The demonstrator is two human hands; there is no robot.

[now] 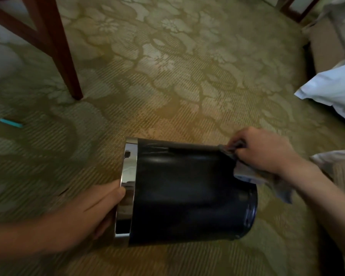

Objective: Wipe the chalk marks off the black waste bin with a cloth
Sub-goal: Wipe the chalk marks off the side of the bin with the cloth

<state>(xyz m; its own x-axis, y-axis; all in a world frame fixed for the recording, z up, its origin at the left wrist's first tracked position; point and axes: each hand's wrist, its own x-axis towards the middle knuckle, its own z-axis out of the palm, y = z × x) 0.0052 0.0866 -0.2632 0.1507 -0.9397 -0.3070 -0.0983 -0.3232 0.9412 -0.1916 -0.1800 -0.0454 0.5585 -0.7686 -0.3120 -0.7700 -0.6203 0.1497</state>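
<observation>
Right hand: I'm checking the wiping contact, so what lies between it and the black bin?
In the head view, a grey cloth lies bunched between the right hand and the black bin, pressed near the bin's base end.

Seen from 1 head-worn wide-angle camera, looking forward and steeply down at a patterned carpet [167, 86]. The lens sits close above the black waste bin [187, 192], which lies on its side low in the centre of the frame, its chrome rim [127, 176] turned to the left edge. Both forearms enter from the bottom corners, the left hand [96, 208] at the rim and the right hand [267, 152] with a cloth [247, 174] at the bin's far end. Wide-angle bending curves the edges: a wooden chair leg [64, 56] slants in at top left, white bedding [331, 90] at right. No second view exists, so nothing overlaps.
</observation>
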